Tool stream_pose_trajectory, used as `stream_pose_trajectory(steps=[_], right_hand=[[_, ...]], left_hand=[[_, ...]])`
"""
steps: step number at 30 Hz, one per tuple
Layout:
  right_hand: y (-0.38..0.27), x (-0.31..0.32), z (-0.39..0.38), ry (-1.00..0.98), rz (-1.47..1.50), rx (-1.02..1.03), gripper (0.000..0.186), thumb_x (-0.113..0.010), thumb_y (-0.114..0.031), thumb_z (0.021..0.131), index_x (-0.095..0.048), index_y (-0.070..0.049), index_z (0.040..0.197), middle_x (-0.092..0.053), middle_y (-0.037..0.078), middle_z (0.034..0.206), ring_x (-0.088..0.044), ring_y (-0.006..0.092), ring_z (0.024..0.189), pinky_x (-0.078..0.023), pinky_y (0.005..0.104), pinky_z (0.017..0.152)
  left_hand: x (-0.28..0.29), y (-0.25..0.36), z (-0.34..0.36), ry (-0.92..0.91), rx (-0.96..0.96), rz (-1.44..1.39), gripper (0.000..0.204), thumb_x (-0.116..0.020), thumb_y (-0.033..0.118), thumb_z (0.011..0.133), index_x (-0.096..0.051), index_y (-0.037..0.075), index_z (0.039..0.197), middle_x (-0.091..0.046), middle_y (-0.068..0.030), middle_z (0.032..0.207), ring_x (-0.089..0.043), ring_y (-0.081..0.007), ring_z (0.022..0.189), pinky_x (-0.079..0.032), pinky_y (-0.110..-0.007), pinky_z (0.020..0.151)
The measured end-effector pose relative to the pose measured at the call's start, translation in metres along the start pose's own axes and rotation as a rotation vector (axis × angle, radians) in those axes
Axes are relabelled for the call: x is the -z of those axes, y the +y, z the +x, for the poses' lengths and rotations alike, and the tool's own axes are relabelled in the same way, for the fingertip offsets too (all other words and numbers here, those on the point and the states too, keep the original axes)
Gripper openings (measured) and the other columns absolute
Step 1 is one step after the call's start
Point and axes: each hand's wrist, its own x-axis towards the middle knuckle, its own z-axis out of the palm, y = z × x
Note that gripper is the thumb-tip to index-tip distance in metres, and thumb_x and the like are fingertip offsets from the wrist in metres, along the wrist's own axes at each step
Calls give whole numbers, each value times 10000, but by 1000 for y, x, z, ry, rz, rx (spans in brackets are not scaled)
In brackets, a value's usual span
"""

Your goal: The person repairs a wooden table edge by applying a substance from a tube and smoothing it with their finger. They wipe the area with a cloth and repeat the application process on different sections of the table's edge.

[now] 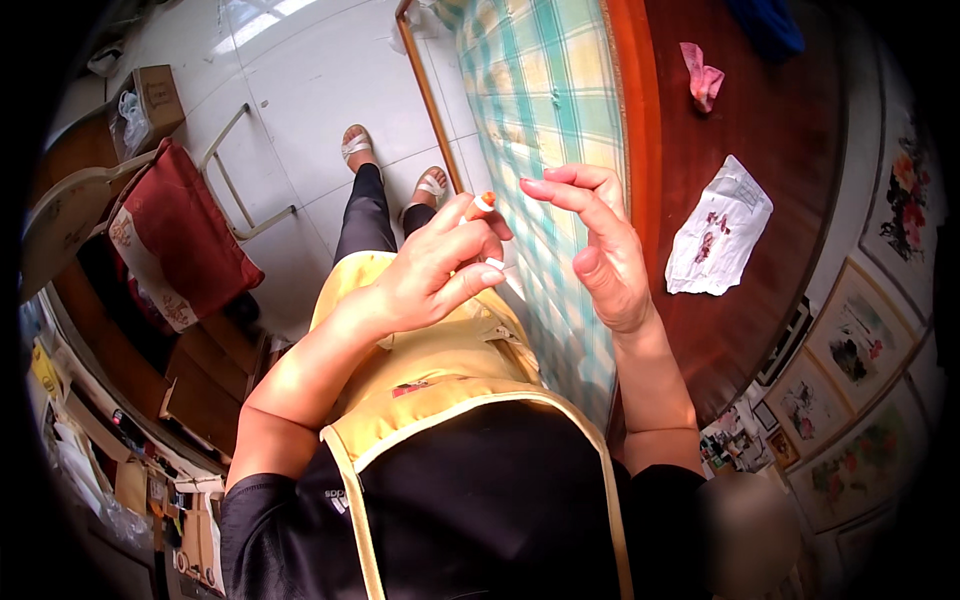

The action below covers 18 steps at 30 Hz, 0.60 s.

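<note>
My left hand (435,265) is closed around a small white tube with an orange tip (486,201); my fingers cover most of its body. A bit of white also shows by my left thumb. To the right, my right hand (605,245) is raised with its fingers apart, and nothing shows in it. Both hands are above my yellow apron (440,365) and the green-and-yellow checked cloth (550,110). On the brown table (760,130) lies a crumpled white paper (740,215) with several small dark red pieces on it.
A twisted pink strip (702,78) and a blue thing (768,28) lie farther along the table. At left stands a chair with a red cushion (190,235), near a cardboard box (160,105). Framed flower pictures (860,335) stand beyond the table at right.
</note>
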Motion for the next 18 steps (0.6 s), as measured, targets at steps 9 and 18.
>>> stream_pose_trajectory(steps=[9,18], right_hand=[[-3,-5,5,-84,-124,6,766,-588,-708,892,-669,-71,1309,-487,174,1270,-436,306,1269,-337,441,1111],[-3,-11,6,-103,-144,6,717,-630,-668,882,-682,-81,1291,-471,176,1296,-425,316,1283,-333,452,1112]], left_hand=[[-4,-3,-5,14,-17,20,171,-662,185,965,-574,38,954,-554,-128,1041,-550,-303,979,-474,-400,846],[-2,-6,-10,16,-13,57,169,-674,187,957,-595,38,954,-561,-117,995,-537,-299,939,-476,-399,824]])
